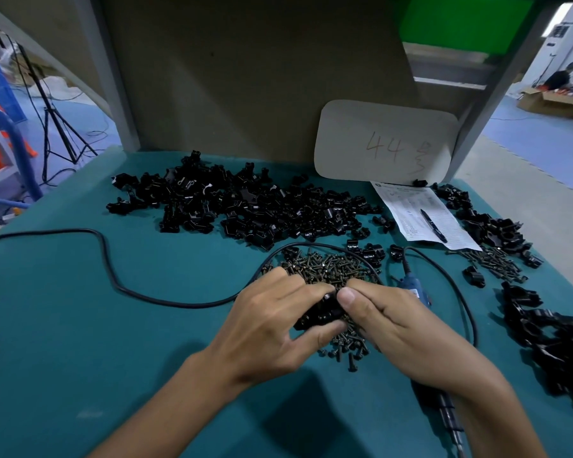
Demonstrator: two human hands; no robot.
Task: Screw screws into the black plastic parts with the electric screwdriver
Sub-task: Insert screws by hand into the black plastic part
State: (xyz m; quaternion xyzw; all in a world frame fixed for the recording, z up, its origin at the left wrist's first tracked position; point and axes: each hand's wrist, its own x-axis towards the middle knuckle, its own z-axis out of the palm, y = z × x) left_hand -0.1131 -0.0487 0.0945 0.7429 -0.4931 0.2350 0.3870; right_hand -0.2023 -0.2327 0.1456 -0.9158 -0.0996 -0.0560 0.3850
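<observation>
My left hand [272, 322] grips a black plastic part [321, 314] over the heap of dark screws [331, 269] on the green table [113, 325]. My right hand [387, 319] meets it from the right, thumb and fingers pinched together at the part; whatever they pinch is hidden. The blue electric screwdriver [414, 289] lies on the table behind my right hand, partly covered by it. A big pile of black plastic parts [245, 206] spreads across the back of the table.
A black cable [113, 276] loops over the left and middle of the table. More black parts lie at the right [559, 345] and back right [497, 226]. A paper sheet with a pen [434, 224] and a card marked 44 [384, 140] stand at the back.
</observation>
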